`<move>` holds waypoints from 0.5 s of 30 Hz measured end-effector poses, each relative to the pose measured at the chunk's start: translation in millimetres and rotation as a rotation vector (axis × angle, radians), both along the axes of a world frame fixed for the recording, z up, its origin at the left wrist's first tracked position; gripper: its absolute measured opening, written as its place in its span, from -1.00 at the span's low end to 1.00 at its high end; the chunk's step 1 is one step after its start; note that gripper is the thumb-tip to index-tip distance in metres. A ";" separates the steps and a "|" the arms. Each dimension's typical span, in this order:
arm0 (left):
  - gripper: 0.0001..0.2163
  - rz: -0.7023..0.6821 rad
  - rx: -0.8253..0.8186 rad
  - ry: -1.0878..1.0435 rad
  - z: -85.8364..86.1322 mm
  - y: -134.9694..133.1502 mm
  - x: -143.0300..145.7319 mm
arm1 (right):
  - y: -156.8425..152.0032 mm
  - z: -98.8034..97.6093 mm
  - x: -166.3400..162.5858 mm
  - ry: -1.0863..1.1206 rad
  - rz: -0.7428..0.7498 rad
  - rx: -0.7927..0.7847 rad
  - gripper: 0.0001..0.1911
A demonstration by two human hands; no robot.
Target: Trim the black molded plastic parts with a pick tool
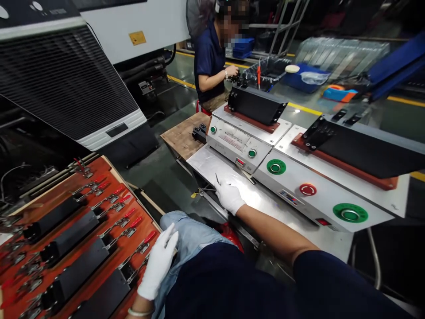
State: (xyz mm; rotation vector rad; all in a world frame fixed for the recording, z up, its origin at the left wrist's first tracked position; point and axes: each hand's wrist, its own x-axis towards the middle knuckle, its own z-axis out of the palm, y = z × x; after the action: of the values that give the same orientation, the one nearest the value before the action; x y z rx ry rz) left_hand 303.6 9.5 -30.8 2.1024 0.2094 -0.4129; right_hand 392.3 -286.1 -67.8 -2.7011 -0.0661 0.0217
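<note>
Both my hands wear white gloves. My left hand (159, 261) hangs open, fingers together, beside my jeans-clad knee (189, 235), at the edge of a red-brown jig board (109, 177). My right hand (229, 196) reaches forward onto the steel table (212, 166), closed on a thin metal tool (217, 178) whose tip sticks up past the fingers. The jig board carries several black bars (76, 261) held by red-handled toggle clamps (133, 221).
A grey control unit with green buttons (350, 214) and a red button (307, 189) stands right of my hand, black fixtures (255, 105) on top. Another person in a dark shirt (209, 57) works at the far end. A large white machine (66, 84) fills the left.
</note>
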 end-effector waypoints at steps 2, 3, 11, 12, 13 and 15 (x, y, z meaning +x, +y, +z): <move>-0.46 0.001 -0.003 0.004 -3.5 1.4 -2.5 | 4.5 2.5 -12.6 -0.028 0.021 0.001 -0.65; -0.46 -0.006 -0.001 0.003 -4.6 1.0 -3.0 | 2.9 7.9 -15.9 -0.052 0.024 0.004 -0.64; -0.43 0.097 -0.112 0.067 -5.3 26.6 -6.6 | -132.8 186.2 -23.8 -0.691 -0.423 -0.110 -0.61; -0.41 0.105 -0.123 0.086 -5.4 33.4 -6.9 | -153.7 214.8 -27.4 -0.745 -0.528 -0.189 -0.65; -0.40 0.114 -0.127 0.101 -6.0 40.4 -6.9 | -171.8 239.8 -30.4 -0.705 -0.611 -0.265 -0.67; -0.38 0.137 -0.122 0.128 -9.5 54.4 -6.1 | -197.6 275.3 -32.8 -0.519 -0.714 -0.379 -0.70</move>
State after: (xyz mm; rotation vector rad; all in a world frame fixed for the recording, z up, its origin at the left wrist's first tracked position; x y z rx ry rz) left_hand 297.5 63.9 -40.3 1.9306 0.3909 -0.4662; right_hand 359.5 -483.7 207.5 -2.8522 0.8137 -0.9578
